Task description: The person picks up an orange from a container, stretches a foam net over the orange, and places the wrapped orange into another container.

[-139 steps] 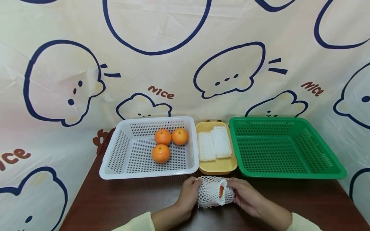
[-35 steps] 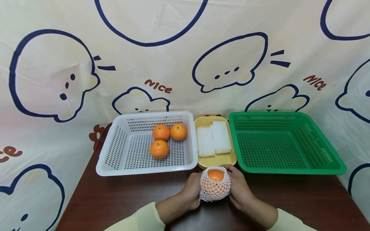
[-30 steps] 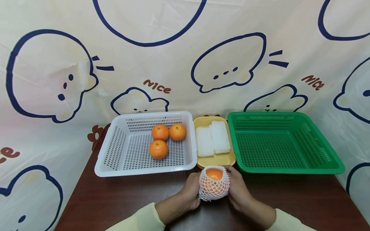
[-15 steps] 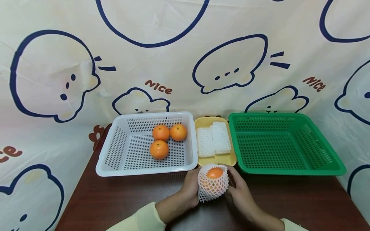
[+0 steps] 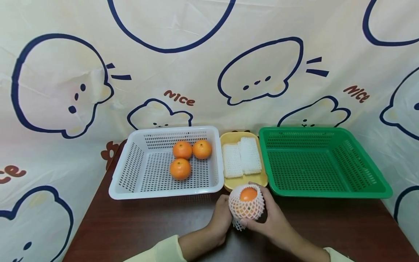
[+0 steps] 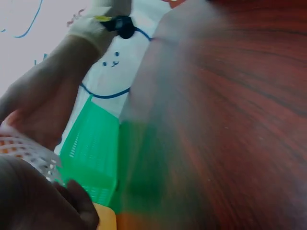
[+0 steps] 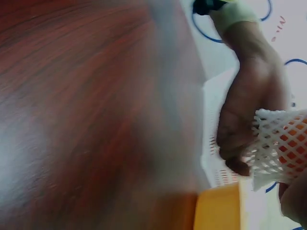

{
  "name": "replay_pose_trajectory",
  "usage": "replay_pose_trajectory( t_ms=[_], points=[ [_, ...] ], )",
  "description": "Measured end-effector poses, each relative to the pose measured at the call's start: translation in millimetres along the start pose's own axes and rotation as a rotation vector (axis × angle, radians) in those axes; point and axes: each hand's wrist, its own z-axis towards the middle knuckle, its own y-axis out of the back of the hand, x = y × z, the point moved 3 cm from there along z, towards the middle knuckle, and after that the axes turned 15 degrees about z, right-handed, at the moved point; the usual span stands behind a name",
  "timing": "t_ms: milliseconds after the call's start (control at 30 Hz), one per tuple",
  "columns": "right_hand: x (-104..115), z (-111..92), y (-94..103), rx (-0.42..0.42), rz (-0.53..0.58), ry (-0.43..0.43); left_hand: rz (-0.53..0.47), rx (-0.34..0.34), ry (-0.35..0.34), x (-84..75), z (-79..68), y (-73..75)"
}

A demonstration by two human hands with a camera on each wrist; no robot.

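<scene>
Lower centre: right hand (image 5: 273,222) grasps an orange (image 5: 248,194) in foam netting (image 5: 245,210); left hand (image 5: 220,222) beside it, grip unclear. Sleeving seems nearly done, straightening likely next.

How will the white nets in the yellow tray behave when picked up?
The foam nets look light and probably floppy, being open mesh lying flat. They're likely stretchy too: a similar net bulges round the held orange.

Right hand (image 5: 275,222) grips; left hand (image 5: 220,221), partly hidden, seems curled.
</scene>
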Motion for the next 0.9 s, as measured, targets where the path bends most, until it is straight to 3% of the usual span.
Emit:
replay_pose_trajectory(
  t_ms=[133,267,367,467,533,633,733,900],
  points=[
    [15,6,8.2,-0.02,0.116,-0.106,0.055,0.026,-0.103,-2.5,-11.7,0.1],
    [30,13,18.9,-0.006,0.238,-0.169,0.095,-0.046,-0.243,-13.3,-26.6,7.0],
    [37,17,26.7,-0.006,0.295,-0.195,0.106,-0.079,-0.386,-26.5,-34.2,12.7],
    [42,20,30.3,0.011,0.317,-0.208,0.139,-0.025,-0.533,-41.3,-35.9,16.7],
    [45,21,30.1,0.032,0.327,-0.209,0.18,0.029,-0.59,-49.7,-34.6,18.5],
    [48,23,28.6,0.061,0.338,-0.191,0.161,0.132,-0.598,-57.1,-31.9,19.1],
    [50,24,28.7,0.045,0.325,-0.172,0.067,0.206,-0.575,-59.3,-30.7,17.6],
    [51,22,32.8,-0.018,0.266,-0.186,-0.026,0.216,-0.549,-60.3,-29.8,12.8]
  ],
)
